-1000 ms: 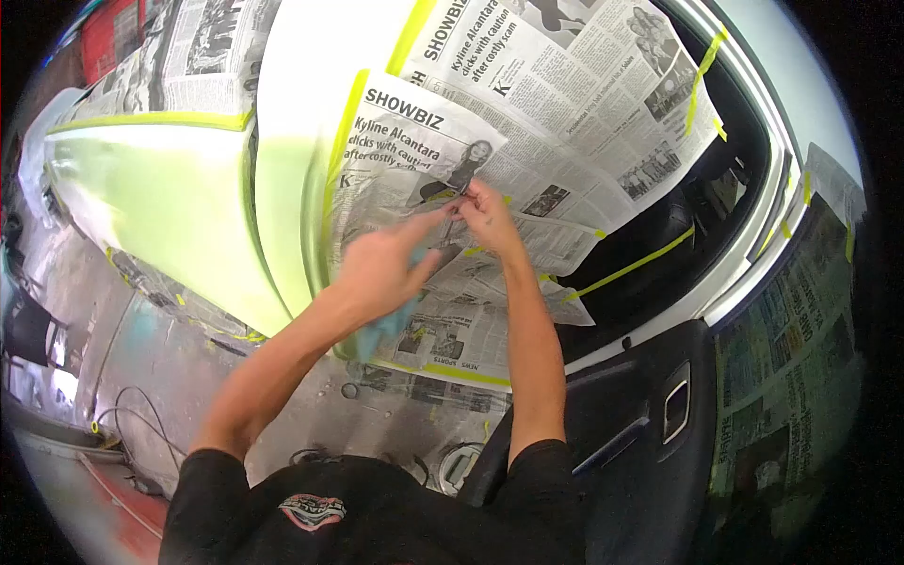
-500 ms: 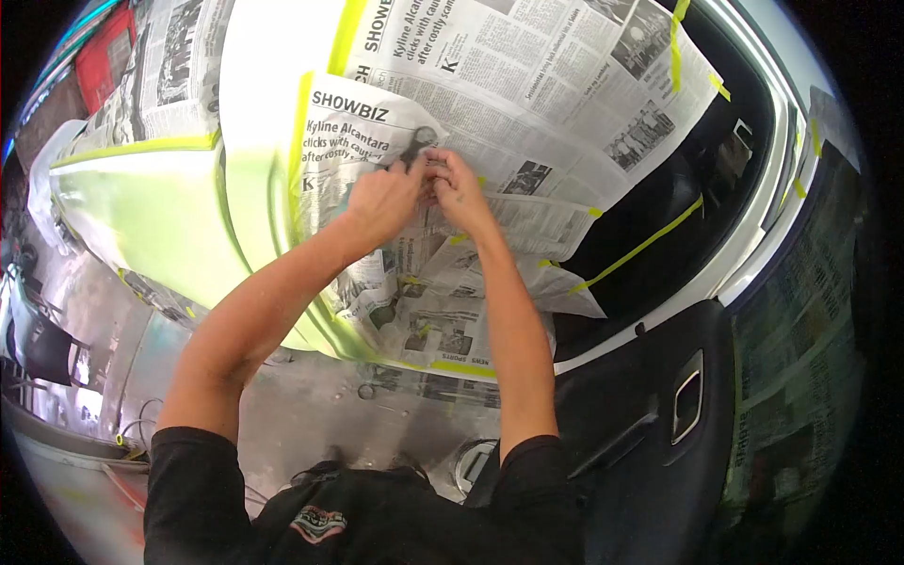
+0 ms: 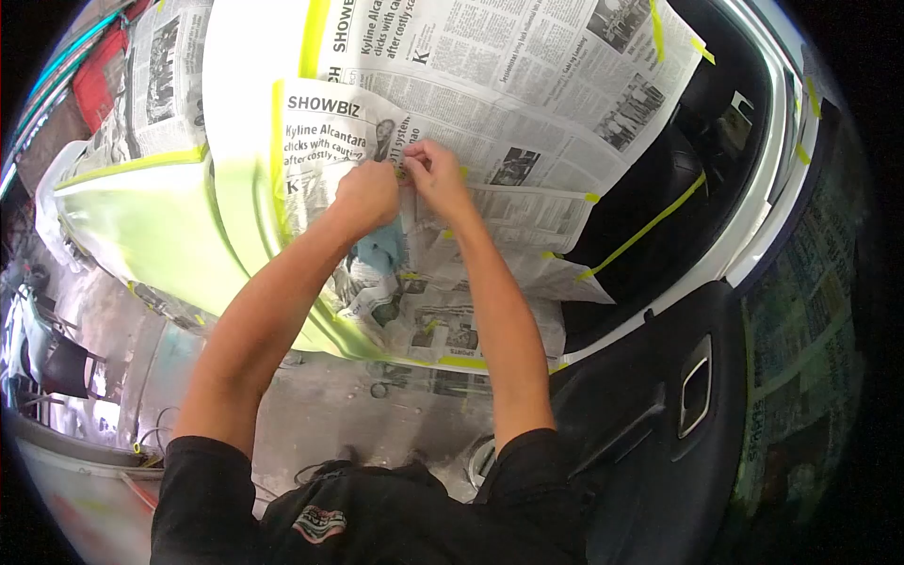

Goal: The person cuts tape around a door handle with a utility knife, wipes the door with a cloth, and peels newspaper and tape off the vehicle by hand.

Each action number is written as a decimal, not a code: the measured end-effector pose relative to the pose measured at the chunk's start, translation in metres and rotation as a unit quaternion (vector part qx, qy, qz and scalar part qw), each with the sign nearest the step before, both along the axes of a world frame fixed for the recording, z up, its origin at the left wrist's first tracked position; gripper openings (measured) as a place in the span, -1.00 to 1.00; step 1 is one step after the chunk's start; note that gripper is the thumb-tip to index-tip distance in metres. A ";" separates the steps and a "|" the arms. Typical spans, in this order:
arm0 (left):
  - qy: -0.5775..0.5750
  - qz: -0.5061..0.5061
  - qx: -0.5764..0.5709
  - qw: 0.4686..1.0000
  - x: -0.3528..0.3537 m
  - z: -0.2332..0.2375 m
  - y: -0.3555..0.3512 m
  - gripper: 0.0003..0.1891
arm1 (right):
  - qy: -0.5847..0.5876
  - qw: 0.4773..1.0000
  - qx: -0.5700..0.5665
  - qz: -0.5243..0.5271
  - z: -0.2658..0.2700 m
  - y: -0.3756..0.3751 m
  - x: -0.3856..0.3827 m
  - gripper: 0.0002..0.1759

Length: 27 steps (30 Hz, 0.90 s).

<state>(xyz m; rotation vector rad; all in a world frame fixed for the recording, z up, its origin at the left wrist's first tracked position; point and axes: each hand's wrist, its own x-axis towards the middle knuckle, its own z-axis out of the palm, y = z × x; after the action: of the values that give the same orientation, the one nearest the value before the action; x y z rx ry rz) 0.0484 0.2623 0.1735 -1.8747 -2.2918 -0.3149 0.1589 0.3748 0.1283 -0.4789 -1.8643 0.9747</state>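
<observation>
Newspaper sheets (image 3: pixel 527 85) cover the door opening of a car, held by strips of yellow-green masking tape (image 3: pixel 314 38). Over a smaller newspaper sheet headed SHOWBIZ (image 3: pixel 325 122), my left hand (image 3: pixel 369 195) is closed in a fist, knuckles up. Close beside it, my right hand (image 3: pixel 437 179) is curled, thumb and forefinger pinched near the seam between sheets. A small yellow-green bit shows between the hands, but what the fingers grip is mostly hidden. Below my left hand, a blue-grey patch (image 3: pixel 379 252) shows among crumpled paper.
The light green fender (image 3: pixel 141 212) is at left, edged with tape and paper. An opened black door panel (image 3: pixel 650 414) with a handle (image 3: pixel 695 386) stands at right. Tape (image 3: pixel 650 226) spans the dark interior. Below lies the concrete floor (image 3: pixel 320 405).
My hands have drawn slightly apart, the left moving down and left into a tighter fist. The view has shifted a little, so the car's papered side sits further left and higher.
</observation>
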 end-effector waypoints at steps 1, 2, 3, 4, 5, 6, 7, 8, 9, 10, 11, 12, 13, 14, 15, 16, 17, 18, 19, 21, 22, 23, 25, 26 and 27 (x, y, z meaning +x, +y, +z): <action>-0.030 -0.002 0.036 0.999 -0.002 -0.007 0.001 -0.72 | -0.053 0.996 0.033 -0.058 0.004 -0.002 -0.002 -0.77; -0.059 -0.004 0.072 0.996 -0.004 -0.016 0.003 -0.71 | -0.105 0.985 0.066 -0.117 0.009 -0.003 -0.005 -0.75; -0.087 -0.007 0.108 0.990 -0.004 -0.019 0.001 -0.70 | -0.156 0.967 0.098 -0.175 0.017 -0.007 -0.006 -0.71; -0.095 -0.007 0.115 0.989 -0.004 -0.021 0.000 -0.70 | -0.193 0.955 0.118 -0.193 0.022 -0.008 -0.009 -0.68; -0.103 -0.008 0.121 0.987 -0.004 -0.024 -0.002 -0.69 | -0.230 0.940 0.137 -0.210 0.025 -0.009 -0.012 -0.65; -0.112 -0.007 0.127 0.985 -0.003 -0.025 -0.004 -0.69 | -0.267 0.924 0.155 -0.227 0.031 -0.011 -0.013 -0.62; -0.113 -0.004 0.128 0.985 -0.003 -0.026 -0.005 -0.69 | -0.279 0.917 0.165 -0.232 0.036 -0.014 -0.013 -0.63; -0.114 0.000 0.128 0.985 -0.004 -0.026 -0.006 -0.69 | -0.290 0.911 0.174 -0.237 0.040 -0.016 -0.014 -0.63; -0.115 0.003 0.129 0.985 -0.005 -0.027 -0.007 -0.69 | -0.302 0.904 0.183 -0.242 0.044 -0.018 -0.014 -0.63; -0.114 0.006 0.130 0.985 -0.006 -0.028 -0.007 -0.69 | -0.304 0.904 0.181 -0.239 0.046 -0.019 -0.016 -0.63; -0.113 0.009 0.132 0.985 -0.006 -0.030 -0.007 -0.69 | -0.307 0.904 0.180 -0.236 0.047 -0.019 -0.017 -0.62; -0.113 0.012 0.134 0.985 -0.007 -0.032 -0.006 -0.69 | -0.310 0.904 0.180 -0.234 0.048 -0.019 -0.018 -0.62; -0.111 0.009 0.141 0.984 -0.008 -0.035 -0.006 -0.70 | -0.304 0.903 0.183 -0.242 0.047 -0.019 -0.019 -0.62; -0.109 0.006 0.149 0.983 -0.009 -0.039 -0.006 -0.71 | -0.298 0.902 0.186 -0.250 0.044 -0.018 -0.020 -0.61; -0.106 0.003 0.157 0.982 -0.009 -0.040 -0.008 -0.72 | -0.292 0.902 0.189 -0.257 0.043 -0.019 -0.021 -0.61; -0.107 0.001 0.160 0.981 -0.009 -0.040 -0.009 -0.73 | -0.286 0.903 0.192 -0.258 0.041 -0.020 -0.021 -0.60; -0.108 -0.001 0.162 0.981 -0.009 -0.041 -0.010 -0.75 | -0.279 0.904 0.194 -0.259 0.039 -0.021 -0.021 -0.60; -0.108 -0.004 0.164 0.981 -0.009 -0.040 -0.010 -0.76 | -0.273 0.905 0.196 -0.261 0.037 -0.022 -0.020 -0.59; -0.108 -0.005 0.167 0.980 -0.009 -0.041 -0.010 -0.77 | -0.263 0.907 0.199 -0.261 0.034 -0.023 -0.019 -0.60; -0.107 -0.009 0.171 0.979 -0.010 -0.044 -0.009 -0.79 | -0.242 0.912 0.204 -0.262 0.028 -0.023 -0.017 -0.60; -0.111 -0.017 0.175 0.978 -0.010 -0.045 -0.009 -0.79 | -0.238 0.911 0.207 -0.266 0.025 -0.022 -0.016 -0.61; -0.116 -0.024 0.179 0.977 -0.012 -0.047 -0.010 -0.80 | -0.233 0.910 0.209 -0.270 0.022 -0.021 -0.017 -0.61; -0.120 -0.036 0.178 0.976 -0.010 -0.045 -0.015 -0.81 | -0.222 0.911 0.212 -0.275 0.019 -0.020 -0.018 -0.62; -0.120 -0.041 0.174 0.976 -0.010 -0.044 -0.017 -0.82 | -0.218 0.912 0.212 -0.276 0.017 -0.019 -0.018 -0.62; -0.122 -0.047 0.170 0.977 -0.009 -0.042 -0.020 -0.82 | -0.214 0.913 0.211 -0.276 0.014 -0.018 -0.018 -0.63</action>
<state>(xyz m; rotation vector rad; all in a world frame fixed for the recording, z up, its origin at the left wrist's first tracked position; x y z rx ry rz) 0.0395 0.2424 0.1311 -1.8508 -2.1196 -0.9347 0.1412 0.3563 0.1424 -0.9381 -2.0708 0.0752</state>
